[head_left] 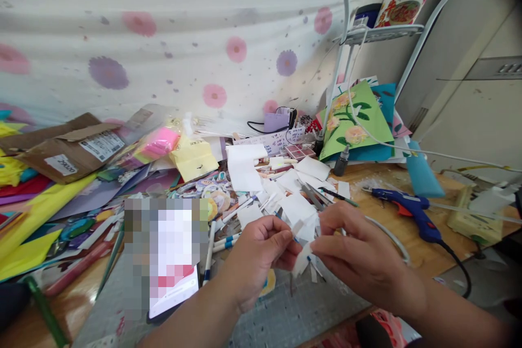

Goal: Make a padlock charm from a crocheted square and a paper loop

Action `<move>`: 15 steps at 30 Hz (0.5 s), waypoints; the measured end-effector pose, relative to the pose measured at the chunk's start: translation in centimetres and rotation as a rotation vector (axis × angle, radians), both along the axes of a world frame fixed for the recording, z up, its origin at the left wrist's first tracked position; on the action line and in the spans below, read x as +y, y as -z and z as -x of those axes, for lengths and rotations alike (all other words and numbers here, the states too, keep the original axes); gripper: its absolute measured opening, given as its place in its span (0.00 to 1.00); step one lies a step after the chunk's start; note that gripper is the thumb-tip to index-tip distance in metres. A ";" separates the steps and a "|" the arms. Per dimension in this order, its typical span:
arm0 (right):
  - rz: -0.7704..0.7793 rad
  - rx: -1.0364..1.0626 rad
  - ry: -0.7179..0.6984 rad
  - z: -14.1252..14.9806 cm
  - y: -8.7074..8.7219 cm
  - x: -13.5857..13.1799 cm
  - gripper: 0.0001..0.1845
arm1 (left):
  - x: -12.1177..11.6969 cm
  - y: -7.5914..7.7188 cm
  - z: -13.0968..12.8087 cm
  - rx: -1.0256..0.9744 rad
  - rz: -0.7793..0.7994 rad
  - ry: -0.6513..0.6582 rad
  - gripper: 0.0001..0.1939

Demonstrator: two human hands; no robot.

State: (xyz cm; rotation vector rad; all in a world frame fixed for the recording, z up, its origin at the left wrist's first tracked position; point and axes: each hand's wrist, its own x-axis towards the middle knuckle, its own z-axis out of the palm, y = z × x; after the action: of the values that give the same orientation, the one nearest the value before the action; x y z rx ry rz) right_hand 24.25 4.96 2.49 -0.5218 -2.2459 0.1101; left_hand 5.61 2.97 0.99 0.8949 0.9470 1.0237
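My left hand point(256, 255) and my right hand point(359, 255) meet above a grey cutting mat point(293, 315) at the table's front. Together they pinch a small white paper piece point(302, 258) with blue marks; the left fingers hold its upper strip, the right fingers its lower part. Behind the hands lies a heap of white paper scraps point(285, 196) and several pens point(222, 242).
A phone point(173, 283) lies left of my left hand. A blue glue gun point(408, 212) with its cord rests to the right. Coloured paper sheets point(36, 212), a brown cardboard parcel point(65, 149) and a green flower card point(353, 119) crowd the table; a wire shelf point(383, 32) stands behind.
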 end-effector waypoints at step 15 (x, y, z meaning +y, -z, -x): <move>-0.048 -0.050 -0.033 0.5 0.2 0.7 0.08 | -0.4 -0.1 -0.5 -0.217 0.202 0.072 0.16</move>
State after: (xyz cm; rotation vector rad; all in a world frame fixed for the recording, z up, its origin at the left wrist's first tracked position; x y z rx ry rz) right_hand 23.80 5.68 2.32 -0.4668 -2.3000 0.0600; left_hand 6.11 2.54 1.11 0.6320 0.8127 0.9244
